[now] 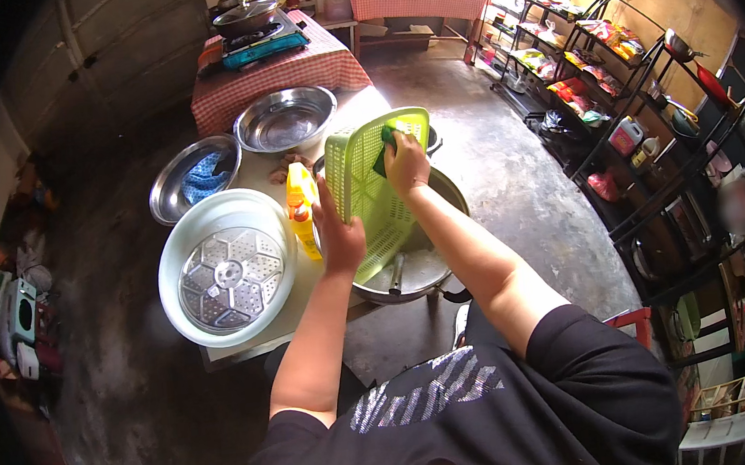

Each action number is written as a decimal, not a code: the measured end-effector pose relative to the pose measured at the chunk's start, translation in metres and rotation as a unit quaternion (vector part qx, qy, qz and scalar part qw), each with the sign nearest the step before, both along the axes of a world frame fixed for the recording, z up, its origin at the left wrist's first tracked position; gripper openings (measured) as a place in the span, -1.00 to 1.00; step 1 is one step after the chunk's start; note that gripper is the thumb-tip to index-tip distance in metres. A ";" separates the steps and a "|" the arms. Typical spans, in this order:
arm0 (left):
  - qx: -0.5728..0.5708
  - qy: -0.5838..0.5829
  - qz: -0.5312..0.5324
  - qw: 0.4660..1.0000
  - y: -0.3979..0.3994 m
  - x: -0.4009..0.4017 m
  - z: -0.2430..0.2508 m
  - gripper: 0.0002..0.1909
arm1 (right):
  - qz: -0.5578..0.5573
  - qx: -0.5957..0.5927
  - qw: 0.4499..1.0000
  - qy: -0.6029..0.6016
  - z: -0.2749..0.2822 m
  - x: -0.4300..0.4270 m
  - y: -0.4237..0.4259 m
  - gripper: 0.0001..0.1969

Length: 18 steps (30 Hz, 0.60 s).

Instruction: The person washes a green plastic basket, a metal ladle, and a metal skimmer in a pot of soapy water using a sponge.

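A light-green plastic basket [370, 206] with slotted walls is tilted up on its side over a large metal pot [455, 192]. My left hand [341, 238] grips the basket's near left side. Against the inside of its upper end, my right hand [407, 163] presses a dark-green scouring pad [381, 162], partly hidden by the fingers. Inside the pot lies a metal handle or utensil [397, 273] by the whitish bottom. Just left of the basket stands a yellow bottle [301, 202] with an orange cap.
A pale basin [171, 283] with a perforated metal steamer plate [230, 278] sits at the table's left. Behind it are a steel bowl [163, 191] holding a blue cloth [205, 179] and another steel basin [286, 120]. A gas stove [263, 43] stands on a checkered cloth beyond; shelving [572, 82] lines the right.
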<state>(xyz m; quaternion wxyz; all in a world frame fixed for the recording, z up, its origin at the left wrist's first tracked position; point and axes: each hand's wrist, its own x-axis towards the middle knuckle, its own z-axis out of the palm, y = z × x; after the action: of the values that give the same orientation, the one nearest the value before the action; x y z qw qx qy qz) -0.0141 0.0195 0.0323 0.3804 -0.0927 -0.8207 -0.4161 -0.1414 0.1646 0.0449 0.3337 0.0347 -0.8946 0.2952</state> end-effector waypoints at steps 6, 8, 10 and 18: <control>0.003 -0.010 0.042 0.999 0.000 -0.001 -0.014 -0.10 | 0.039 0.077 0.956 -0.280 -0.039 0.021 -0.005 -0.69; -0.012 0.028 0.046 0.998 0.014 -0.009 -0.006 -0.15 | 0.044 0.113 0.924 -0.362 -0.056 0.017 0.016 -0.66; 0.006 -0.004 0.045 0.999 0.011 -0.006 -0.008 -0.16 | 0.077 0.133 0.908 -0.390 -0.051 0.024 0.016 -0.65; -0.042 0.021 0.098 0.994 0.012 -0.004 -0.010 -0.15 | 0.058 0.213 0.866 -0.449 -0.051 0.038 0.007 -0.69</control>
<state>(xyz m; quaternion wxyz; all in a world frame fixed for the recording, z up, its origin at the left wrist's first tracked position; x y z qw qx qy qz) -0.0182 0.0314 0.0219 0.4326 -0.0361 -0.8342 -0.3401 -0.1034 0.1721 -0.0065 -0.1378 0.0208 -0.9852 0.0999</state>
